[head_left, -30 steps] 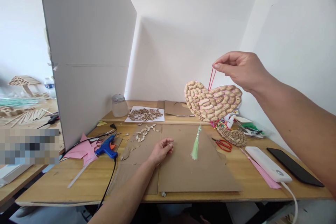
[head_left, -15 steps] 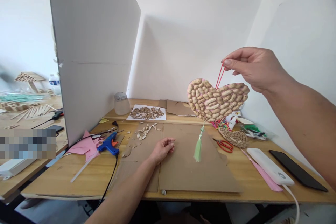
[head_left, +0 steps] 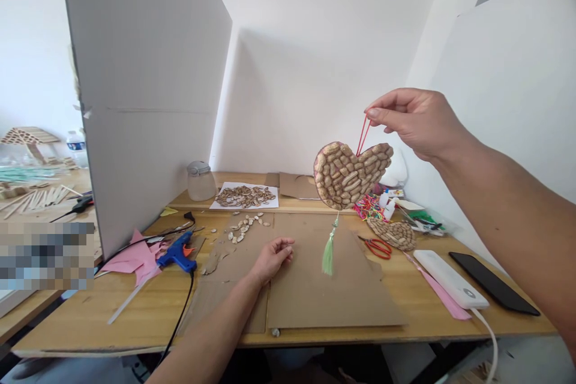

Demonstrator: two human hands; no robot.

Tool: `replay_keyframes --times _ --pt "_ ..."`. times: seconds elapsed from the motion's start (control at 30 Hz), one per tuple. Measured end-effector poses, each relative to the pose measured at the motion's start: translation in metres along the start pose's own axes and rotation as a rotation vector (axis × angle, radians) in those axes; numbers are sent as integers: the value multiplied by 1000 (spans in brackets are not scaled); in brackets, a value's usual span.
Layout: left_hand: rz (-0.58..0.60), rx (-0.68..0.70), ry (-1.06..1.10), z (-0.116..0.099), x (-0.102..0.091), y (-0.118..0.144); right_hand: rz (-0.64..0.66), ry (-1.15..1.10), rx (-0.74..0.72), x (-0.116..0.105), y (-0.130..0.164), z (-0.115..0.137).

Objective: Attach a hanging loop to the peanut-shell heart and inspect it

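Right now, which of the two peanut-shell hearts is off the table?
The larger peanut-shell heart, hanging by its red loop from the right hand; the smaller heart lies beside the scissors.

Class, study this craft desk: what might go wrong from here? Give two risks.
The peanut-shell heart hangs only from a thin red loop pinched by the right hand; a slip could drop it onto the scissors. Its green tassel dangles close above the cardboard and might snag.

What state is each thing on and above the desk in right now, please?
Peanut-shell heart: hanging in air from its red loop.
Right hand: pinching the loop.
Left hand: resting on cardboard.
Tassel: dangling.
Scissors: lying shut.
Glue gun: lying down.
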State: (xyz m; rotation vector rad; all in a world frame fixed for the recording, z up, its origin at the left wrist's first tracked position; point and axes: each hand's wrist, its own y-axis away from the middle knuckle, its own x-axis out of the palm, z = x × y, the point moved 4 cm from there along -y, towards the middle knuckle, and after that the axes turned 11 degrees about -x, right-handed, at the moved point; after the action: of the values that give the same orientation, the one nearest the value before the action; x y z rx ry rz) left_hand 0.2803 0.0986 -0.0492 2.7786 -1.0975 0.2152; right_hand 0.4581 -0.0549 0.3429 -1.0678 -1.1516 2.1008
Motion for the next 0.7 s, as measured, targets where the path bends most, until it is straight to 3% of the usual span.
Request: replay_keyframes --times 0.7 --pt "-24 -19 -33 4 -2 -4 -51 -6 45 -7 7 2"
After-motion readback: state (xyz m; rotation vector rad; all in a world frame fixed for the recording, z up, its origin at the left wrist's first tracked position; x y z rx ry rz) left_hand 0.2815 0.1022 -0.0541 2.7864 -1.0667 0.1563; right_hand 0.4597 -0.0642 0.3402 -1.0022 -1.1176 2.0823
